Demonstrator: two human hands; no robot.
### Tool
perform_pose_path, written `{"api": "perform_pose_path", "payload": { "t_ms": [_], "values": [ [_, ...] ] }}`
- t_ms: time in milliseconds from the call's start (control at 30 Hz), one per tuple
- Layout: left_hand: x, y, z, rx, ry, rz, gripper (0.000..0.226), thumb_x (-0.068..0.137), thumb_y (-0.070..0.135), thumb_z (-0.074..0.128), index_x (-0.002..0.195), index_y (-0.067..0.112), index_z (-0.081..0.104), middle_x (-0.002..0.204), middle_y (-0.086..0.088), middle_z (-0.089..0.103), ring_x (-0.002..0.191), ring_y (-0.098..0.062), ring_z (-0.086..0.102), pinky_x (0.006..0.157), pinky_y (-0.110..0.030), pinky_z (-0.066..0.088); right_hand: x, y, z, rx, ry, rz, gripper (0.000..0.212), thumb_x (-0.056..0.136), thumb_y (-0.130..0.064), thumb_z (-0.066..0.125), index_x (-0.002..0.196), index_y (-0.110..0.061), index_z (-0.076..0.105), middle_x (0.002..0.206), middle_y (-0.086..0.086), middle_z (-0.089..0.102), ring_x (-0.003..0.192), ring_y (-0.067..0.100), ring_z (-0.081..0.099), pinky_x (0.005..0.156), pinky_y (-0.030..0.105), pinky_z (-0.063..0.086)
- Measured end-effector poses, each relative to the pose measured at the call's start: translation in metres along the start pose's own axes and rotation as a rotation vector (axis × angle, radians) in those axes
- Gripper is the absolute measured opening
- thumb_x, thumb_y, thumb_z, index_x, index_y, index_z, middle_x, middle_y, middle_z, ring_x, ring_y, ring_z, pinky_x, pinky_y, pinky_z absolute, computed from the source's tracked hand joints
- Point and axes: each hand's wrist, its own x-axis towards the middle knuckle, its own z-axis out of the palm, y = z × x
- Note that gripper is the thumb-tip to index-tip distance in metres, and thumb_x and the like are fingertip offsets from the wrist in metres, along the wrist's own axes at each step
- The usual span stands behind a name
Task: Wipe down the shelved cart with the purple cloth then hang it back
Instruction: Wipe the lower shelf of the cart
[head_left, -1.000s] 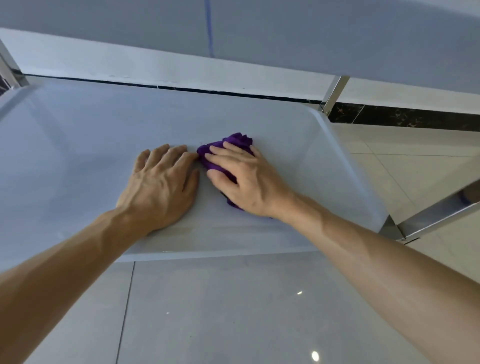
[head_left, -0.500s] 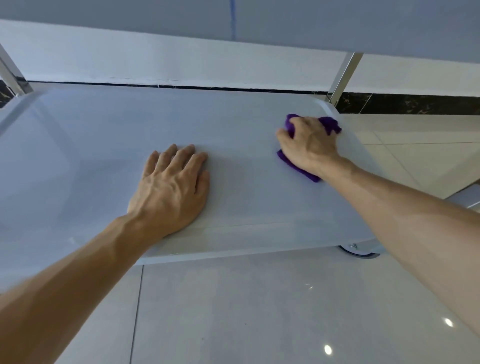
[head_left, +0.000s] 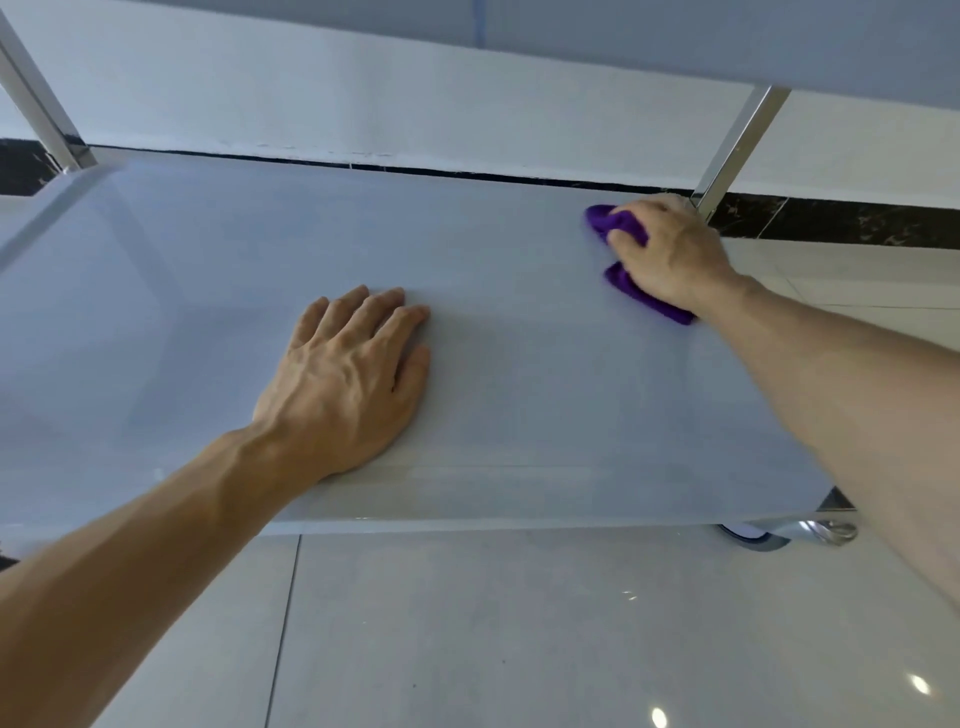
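Observation:
The cart's lower white shelf (head_left: 519, 395) fills the middle of the head view, seen from above. My right hand (head_left: 670, 249) grips the bunched purple cloth (head_left: 621, 223) and holds it down on the shelf's far right corner, beside a chrome post (head_left: 737, 140). Part of the cloth sticks out under my wrist. My left hand (head_left: 348, 379) lies flat on the shelf near its front edge, fingers straight and together.
The underside of an upper shelf (head_left: 571, 36) hangs close overhead at the top. A second chrome post (head_left: 36, 109) stands at the far left. A caster wheel (head_left: 779, 535) shows under the front right corner. Glossy floor tiles (head_left: 467, 623) lie below.
My right hand has slid the purple cloth from beside my left hand across to the shelf's far right corner. My left hand stays flat in the same spot.

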Motion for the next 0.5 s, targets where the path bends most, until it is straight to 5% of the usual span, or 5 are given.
{"api": "perform_pose_path", "payload": {
  "t_ms": [167, 233, 400, 500],
  "values": [
    [0.001, 0.004, 0.0, 0.019, -0.005, -0.003, 0.056, 0.096, 0.042, 0.024, 0.142, 0.019, 0.047, 0.151, -0.004, 0.043, 0.142, -0.03, 0.031, 0.117, -0.048, 0.021, 0.027, -0.029, 0.016, -0.013, -0.036, 0.327, 0.047, 0.097, -0.041, 0.033, 0.134, -0.016, 0.047, 0.142, 0.015, 0.047, 0.134, 0.036, 0.038, 0.113, 0.051, 0.028],
    [0.0, 0.004, 0.0, 0.028, 0.001, 0.002, 0.054, 0.097, 0.04, 0.027, 0.14, 0.017, 0.049, 0.149, -0.006, 0.045, 0.141, -0.032, 0.033, 0.116, -0.049, 0.023, 0.034, -0.07, 0.025, -0.004, -0.063, 0.185, 0.041, 0.095, -0.038, 0.035, 0.127, -0.019, 0.053, 0.142, 0.011, 0.049, 0.135, 0.032, 0.038, 0.113, 0.052, 0.027],
    [0.0, 0.001, 0.0, 0.047, 0.038, 0.028, 0.048, 0.097, 0.036, 0.035, 0.136, 0.014, 0.054, 0.143, -0.007, 0.052, 0.135, -0.035, 0.042, 0.112, -0.049, 0.03, 0.014, -0.174, 0.046, 0.047, -0.18, -0.574, 0.041, 0.098, -0.037, 0.044, 0.137, -0.026, 0.051, 0.148, -0.003, 0.047, 0.138, 0.023, 0.036, 0.116, 0.041, 0.026],
    [-0.002, -0.001, 0.0, 0.058, 0.051, 0.014, 0.049, 0.098, 0.039, 0.032, 0.138, 0.019, 0.051, 0.146, -0.001, 0.05, 0.137, -0.029, 0.04, 0.114, -0.044, 0.029, 0.01, -0.186, 0.046, 0.241, -0.265, -0.673, 0.041, 0.099, -0.029, 0.048, 0.139, -0.025, 0.051, 0.148, 0.001, 0.048, 0.14, 0.024, 0.038, 0.115, 0.035, 0.028]
  ]
}}
